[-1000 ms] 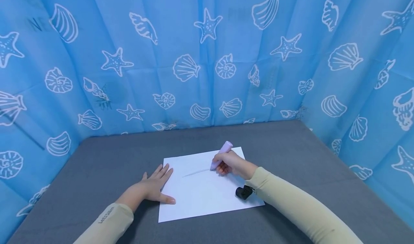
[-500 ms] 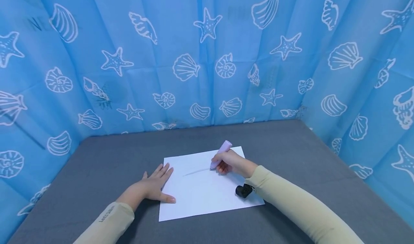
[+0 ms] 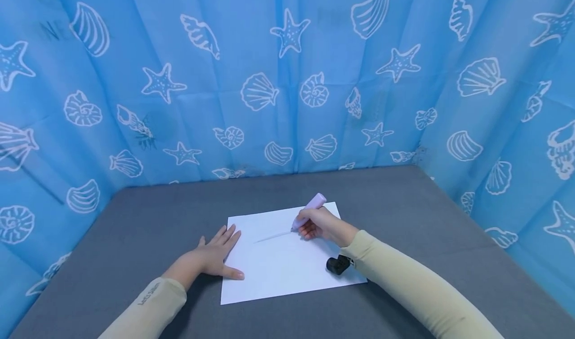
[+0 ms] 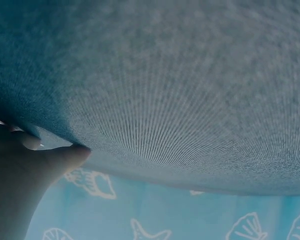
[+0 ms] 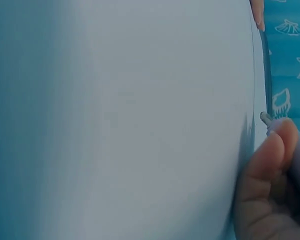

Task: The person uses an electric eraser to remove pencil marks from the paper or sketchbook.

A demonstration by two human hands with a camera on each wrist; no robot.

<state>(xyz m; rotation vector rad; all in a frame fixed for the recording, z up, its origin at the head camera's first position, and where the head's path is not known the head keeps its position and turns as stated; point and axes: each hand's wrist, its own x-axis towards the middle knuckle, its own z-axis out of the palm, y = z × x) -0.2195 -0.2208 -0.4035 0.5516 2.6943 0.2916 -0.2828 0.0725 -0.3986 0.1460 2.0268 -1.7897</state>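
Note:
A white sheet of paper [image 3: 278,274] lies on the grey cloth-covered table, with a thin greyish line [image 3: 272,237] running across its upper part. My left hand [image 3: 214,256] rests with fingers spread on the sheet's left edge; thumb and fingertips are on the paper. In my right hand [image 3: 321,224] I hold a thick lilac pen-shaped tool [image 3: 316,201] between thumb and fingers, leaning up and to the right. Its narrow pale tip [image 5: 265,118] points at the line's right end. The left wrist view catches my left thumb and fingers only at its edge.
A black wrist camera [image 3: 337,265] hangs from the right sleeve over the paper's lower right. Blue curtains [image 3: 251,44] printed with shells and starfish stand behind and beside the grey table [image 3: 157,219].
The lilac tool now leans more to the right, and its tip has shifted slightly toward the far edge. My left hand has kept its place on the paper.

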